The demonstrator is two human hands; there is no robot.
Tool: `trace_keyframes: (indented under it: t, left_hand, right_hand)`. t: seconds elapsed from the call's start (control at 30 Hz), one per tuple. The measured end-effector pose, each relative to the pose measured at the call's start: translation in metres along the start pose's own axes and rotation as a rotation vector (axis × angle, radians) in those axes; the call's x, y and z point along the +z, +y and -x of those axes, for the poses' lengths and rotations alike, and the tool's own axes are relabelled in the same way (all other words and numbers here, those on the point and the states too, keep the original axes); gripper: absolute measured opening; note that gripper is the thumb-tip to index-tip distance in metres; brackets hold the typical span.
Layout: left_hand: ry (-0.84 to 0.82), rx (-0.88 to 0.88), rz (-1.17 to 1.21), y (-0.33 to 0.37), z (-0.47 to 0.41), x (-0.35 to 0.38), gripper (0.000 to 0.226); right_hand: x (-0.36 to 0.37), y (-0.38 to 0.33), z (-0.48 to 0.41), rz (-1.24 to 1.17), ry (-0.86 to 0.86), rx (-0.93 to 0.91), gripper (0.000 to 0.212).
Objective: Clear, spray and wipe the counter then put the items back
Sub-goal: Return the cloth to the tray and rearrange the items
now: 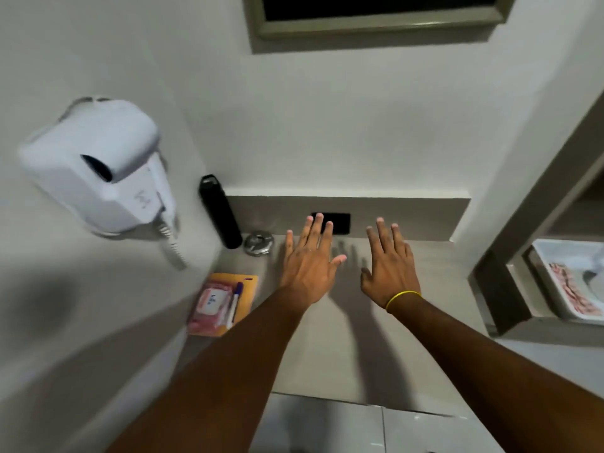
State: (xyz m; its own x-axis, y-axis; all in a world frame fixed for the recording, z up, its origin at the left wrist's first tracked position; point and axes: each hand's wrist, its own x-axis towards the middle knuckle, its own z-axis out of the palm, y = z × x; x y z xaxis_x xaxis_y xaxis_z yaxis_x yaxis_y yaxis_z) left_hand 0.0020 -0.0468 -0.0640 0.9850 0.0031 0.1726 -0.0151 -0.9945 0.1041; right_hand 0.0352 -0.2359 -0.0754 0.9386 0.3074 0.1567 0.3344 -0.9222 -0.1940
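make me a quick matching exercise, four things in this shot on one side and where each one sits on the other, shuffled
Things:
1. black bottle
2. pen
3. yellow band
4. hair dryer

Places:
A. on the right wrist
B. mounted on the left wall
C. standing in the counter's back left corner
D. lying on the pink wipes pack

Pairs: 1-C, 2-D, 3-A, 4-B

Two bare forearms, without sleeves, seen from above. On the right wrist, just behind the right hand (390, 269), one thin yellow band (402, 298). On the left hand (309, 266) no ring, no watch; short plain nails.
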Motion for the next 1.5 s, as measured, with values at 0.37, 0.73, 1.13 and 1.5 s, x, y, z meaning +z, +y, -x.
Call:
trace_keyframes:
  t: [0.37, 0.73, 1.13, 1.5]
  left_hand:
    - [0.137, -0.349, -0.001, -0.133, 0.049, -0.047, 0.071]
    - [0.209, -1.074, 0.472, -0.149, 0.149, 0.075, 0.078]
    - [-0.022, -1.375, 0.490, -0.181, 0.132, 0.125, 0.106]
    - [-0.022, -0.948, 0.738, -0.173, 0.077, 0.138, 0.094]
  right_hand:
    - [0.005, -0.152, -0.073, -0.032, -0.151, -0.312, 0.104]
    - [0.172, -0.247, -0.109, -0.017, -0.864, -0.561, 0.121]
    - [0.229, -0.254, -0.132, -0.088, -0.747, -0.689, 0.103]
    - [0.208, -0.149, -0.076, -0.250, -0.475, -0.098, 0.088]
